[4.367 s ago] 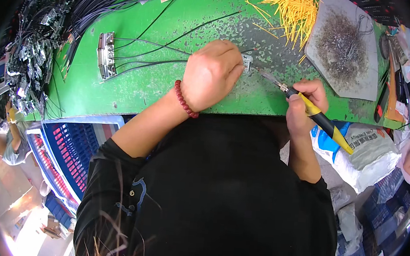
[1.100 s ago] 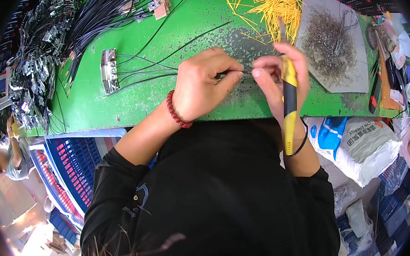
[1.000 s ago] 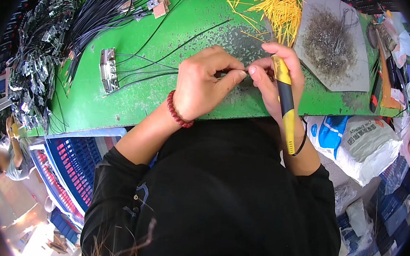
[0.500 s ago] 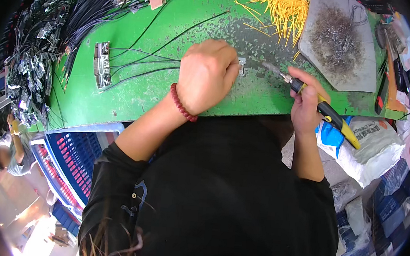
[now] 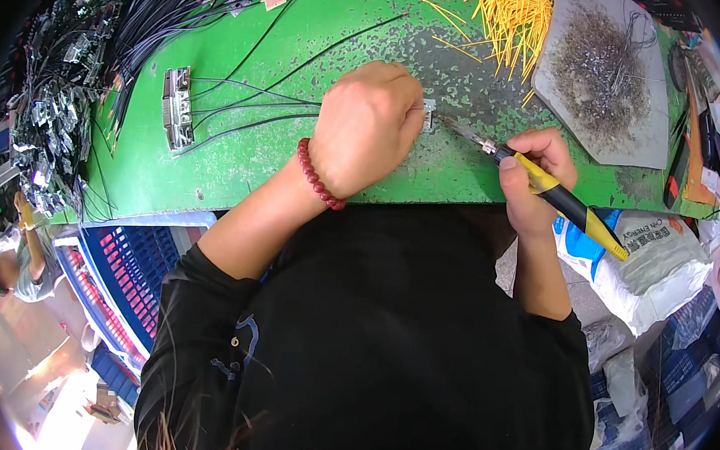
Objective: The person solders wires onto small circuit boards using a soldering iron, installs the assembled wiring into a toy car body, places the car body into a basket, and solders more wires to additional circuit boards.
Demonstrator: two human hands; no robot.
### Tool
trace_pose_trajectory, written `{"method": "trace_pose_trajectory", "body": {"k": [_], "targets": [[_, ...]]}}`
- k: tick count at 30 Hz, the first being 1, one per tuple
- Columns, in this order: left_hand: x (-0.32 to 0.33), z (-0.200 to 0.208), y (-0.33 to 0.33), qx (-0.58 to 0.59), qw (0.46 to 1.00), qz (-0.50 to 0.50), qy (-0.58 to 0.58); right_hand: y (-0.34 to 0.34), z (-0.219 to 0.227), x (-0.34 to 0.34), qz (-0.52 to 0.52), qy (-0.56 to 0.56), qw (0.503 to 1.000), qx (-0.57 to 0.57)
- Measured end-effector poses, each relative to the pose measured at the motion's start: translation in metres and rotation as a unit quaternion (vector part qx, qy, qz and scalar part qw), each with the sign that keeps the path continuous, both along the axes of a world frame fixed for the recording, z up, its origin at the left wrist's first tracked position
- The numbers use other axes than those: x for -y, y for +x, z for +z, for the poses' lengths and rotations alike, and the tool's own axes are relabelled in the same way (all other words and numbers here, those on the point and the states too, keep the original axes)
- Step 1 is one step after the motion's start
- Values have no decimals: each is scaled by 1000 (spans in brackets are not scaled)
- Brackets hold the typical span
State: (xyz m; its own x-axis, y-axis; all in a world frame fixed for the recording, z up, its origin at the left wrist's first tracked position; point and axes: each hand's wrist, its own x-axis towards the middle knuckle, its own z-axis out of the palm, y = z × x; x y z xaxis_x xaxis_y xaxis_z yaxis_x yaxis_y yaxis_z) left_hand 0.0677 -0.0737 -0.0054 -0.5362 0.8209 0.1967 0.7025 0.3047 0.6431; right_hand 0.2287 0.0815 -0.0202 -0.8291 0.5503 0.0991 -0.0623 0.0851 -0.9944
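My left hand [image 5: 366,128], with a red bead bracelet on the wrist, is closed with its back up over the green tabletop. Several black wires [image 5: 254,117] run into it from the left, where they join a metal connector strip [image 5: 178,109] lying flat. A small silvery metal piece [image 5: 428,117] sticks out past the fingers on the right. My right hand [image 5: 537,180] grips a yellow and black soldering iron [image 5: 587,216]. Its tip points left, close to the metal piece but apart from it. The left fingertips are mostly hidden.
Yellow thin sticks [image 5: 511,21] lie in a heap at the back. A grey slab [image 5: 651,121] with dark residue stands right of them. Bundled black wires [image 5: 174,7] and piled metal parts [image 5: 56,108] fill the left. Blue crates [image 5: 124,270] stand below; another person [image 5: 23,262] is far left.
The soldering iron has moved left and slightly down, bringing its tip nearer the small metal piece. My left hand has hardly moved.
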Motion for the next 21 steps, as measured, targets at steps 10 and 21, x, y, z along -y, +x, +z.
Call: {"method": "trace_pose_trajectory", "body": {"k": [10,21], "targets": [[0,-2,0,-9,1000,0,16,0,-3,0,9,18,1000,1],[-1,-3,-2,-11,1000,-3,6,1,-8,-1,-18,-20,999,-30]]}}
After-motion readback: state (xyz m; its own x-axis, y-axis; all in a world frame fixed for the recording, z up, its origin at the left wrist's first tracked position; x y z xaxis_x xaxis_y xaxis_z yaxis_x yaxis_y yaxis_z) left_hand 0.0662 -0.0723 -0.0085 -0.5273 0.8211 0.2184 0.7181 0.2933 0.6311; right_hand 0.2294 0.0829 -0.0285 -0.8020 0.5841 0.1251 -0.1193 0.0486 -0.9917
